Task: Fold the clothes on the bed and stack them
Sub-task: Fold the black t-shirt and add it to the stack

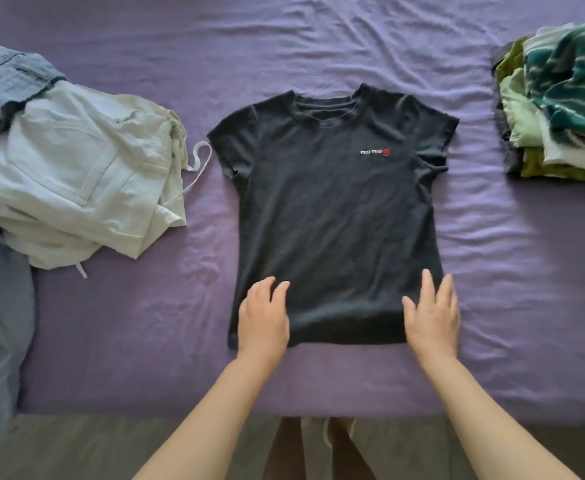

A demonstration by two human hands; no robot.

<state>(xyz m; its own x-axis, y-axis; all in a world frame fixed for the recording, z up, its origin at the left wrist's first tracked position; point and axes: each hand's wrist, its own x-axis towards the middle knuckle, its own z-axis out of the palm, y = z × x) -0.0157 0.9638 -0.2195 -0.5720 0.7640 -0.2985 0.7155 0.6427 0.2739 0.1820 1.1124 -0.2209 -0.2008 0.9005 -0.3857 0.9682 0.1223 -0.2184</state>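
A purple-sheeted bed (319, 382) fills the view, and near its front edge the left hand (263, 317) and right hand (433, 317) lie flat with relaxed fingers on the hem of a dark T-shirt (329, 209) spread face up, apparently being smoothed before folding. Next, I judge, the sides fold inward, then it joins the folded stack (561, 116) at far right. The unfolded heap (76, 174) at left is cut off, its count unclear.

Dark T-shirt (329, 209) flat, front up, mid-bed (319, 39). Unfolded pale heap (76, 174) left of it; folded stack (561, 109) right.
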